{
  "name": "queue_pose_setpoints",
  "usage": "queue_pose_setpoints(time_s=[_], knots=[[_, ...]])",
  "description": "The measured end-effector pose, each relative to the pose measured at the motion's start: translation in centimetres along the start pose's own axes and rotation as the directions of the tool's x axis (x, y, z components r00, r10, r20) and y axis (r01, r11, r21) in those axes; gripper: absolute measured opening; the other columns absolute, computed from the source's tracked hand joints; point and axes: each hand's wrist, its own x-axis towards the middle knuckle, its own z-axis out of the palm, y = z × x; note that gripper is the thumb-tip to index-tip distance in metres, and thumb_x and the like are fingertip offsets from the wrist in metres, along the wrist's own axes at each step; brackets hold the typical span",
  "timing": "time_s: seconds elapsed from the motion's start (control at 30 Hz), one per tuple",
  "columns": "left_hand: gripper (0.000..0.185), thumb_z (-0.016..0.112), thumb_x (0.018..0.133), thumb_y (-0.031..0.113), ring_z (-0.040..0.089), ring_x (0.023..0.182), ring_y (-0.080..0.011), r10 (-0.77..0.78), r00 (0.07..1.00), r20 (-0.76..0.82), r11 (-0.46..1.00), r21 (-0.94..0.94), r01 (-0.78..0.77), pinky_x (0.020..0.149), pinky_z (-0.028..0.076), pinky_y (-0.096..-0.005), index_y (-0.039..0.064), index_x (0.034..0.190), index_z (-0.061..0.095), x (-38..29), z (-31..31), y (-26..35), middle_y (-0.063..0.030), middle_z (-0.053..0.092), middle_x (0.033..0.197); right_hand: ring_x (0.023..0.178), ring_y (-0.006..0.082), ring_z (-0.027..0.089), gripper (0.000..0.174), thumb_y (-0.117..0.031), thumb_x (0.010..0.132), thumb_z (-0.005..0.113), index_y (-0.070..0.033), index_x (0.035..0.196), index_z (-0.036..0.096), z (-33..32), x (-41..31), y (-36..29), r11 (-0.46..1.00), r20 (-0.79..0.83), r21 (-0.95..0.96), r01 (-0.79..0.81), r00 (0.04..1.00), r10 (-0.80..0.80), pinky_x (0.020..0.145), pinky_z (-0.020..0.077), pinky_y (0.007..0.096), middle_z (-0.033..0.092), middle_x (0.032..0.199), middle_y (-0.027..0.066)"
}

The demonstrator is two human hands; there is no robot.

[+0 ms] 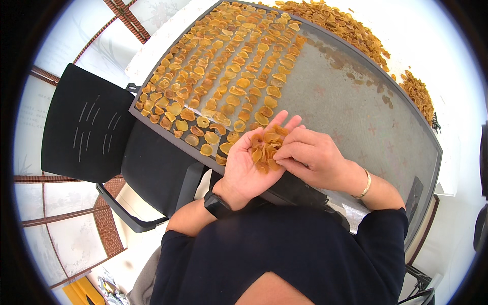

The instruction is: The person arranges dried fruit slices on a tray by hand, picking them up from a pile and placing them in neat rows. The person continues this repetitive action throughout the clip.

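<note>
My left hand (242, 167), palm up, cradles a small heap of thin amber dried slices (263, 154). Over the heap's right side is my right hand (312, 152), its thumb and fingertips pinching the edge of a slice. Both hands are above the near edge of a framed mesh screen (343, 114). Rows of similar curled slices (232, 68) cover the screen's left part, lying mostly flat and close together. Part of the row end nearest me is hidden behind my left hand.
Beyond the screen's far edge lie a large heap of slices (343, 26) and a smaller heap (417, 93) on a white surface. Brown stains (347, 65) mark the mesh. A black office chair (152, 164) stands at left, partly under the screen, before a folding screen (68, 225).
</note>
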Motion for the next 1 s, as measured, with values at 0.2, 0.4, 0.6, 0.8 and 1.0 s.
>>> queue_pose_setpoints(time_s=[0.2,0.4,0.6,0.8,1.0], knots=[[0.054,0.024,0.099,0.021,0.029,0.145,-0.0325,-0.010,1.000,-0.002,1.000,-0.007,0.010,0.121,0.023,-0.0447,0.003,0.149,0.037,0.1,-0.1,-0.1,-0.0189,0.031,0.157,0.074,0.0250,0.063,0.016,0.000,0.077,0.075,-0.005,0.088,0.066,-0.1,-0.1,0.0,0.999,0.027,-0.002,-0.042,0.999,0.042,0.063,0.0515,0.0334,0.062,0.087,0.0072],[0.052,0.029,0.100,0.020,0.042,0.137,-0.0295,-0.037,0.999,0.002,0.999,-0.019,0.037,0.115,0.031,-0.0433,0.005,0.149,0.037,0.2,-0.6,0.2,-0.0169,0.035,0.155,0.077,0.0280,0.063,0.014,-0.002,0.079,0.072,-0.006,0.089,0.064,0.1,-0.1,0.2,0.990,0.031,0.072,-0.118,0.993,0.116,0.064,0.0521,0.0359,0.061,0.087,0.0075],[0.051,0.030,0.101,0.022,0.049,0.130,-0.0273,-0.045,0.999,-0.012,0.999,-0.029,0.045,0.112,0.035,-0.0410,0.005,0.148,0.040,0.2,-0.8,0.3,-0.0159,0.043,0.150,0.079,0.0285,0.063,0.018,-0.002,0.081,0.070,-0.008,0.097,0.068,0.2,0.1,0.3,0.994,-0.011,0.063,-0.090,0.996,0.091,0.066,0.0527,0.0370,0.061,0.091,0.0068],[0.049,0.030,0.102,0.023,0.050,0.129,-0.0256,-0.097,0.994,0.043,0.993,-0.062,0.100,0.112,0.034,-0.0397,0.006,0.146,0.044,0.3,-2.1,0.4,-0.0131,0.050,0.144,0.079,0.0258,0.063,0.017,-0.004,0.081,0.071,-0.009,0.097,0.070,-0.6,1.1,0.4,0.999,0.105,-0.032,-0.023,0.994,0.026,0.066,0.0522,0.0348,0.061,0.092,0.0062],[0.049,0.030,0.102,0.023,0.050,0.129,-0.0254,-0.056,0.996,-0.072,0.998,0.038,0.059,0.113,0.034,-0.0400,0.006,0.145,0.045,0.1,0.0,0.0,-0.0130,0.049,0.145,0.078,0.0252,0.063,0.015,-0.004,0.080,0.072,-0.009,0.094,0.070,-0.5,1.3,0.4,0.993,0.117,-0.112,0.022,0.993,-0.009,0.064,0.0519,0.0348,0.061,0.091,0.0059]])
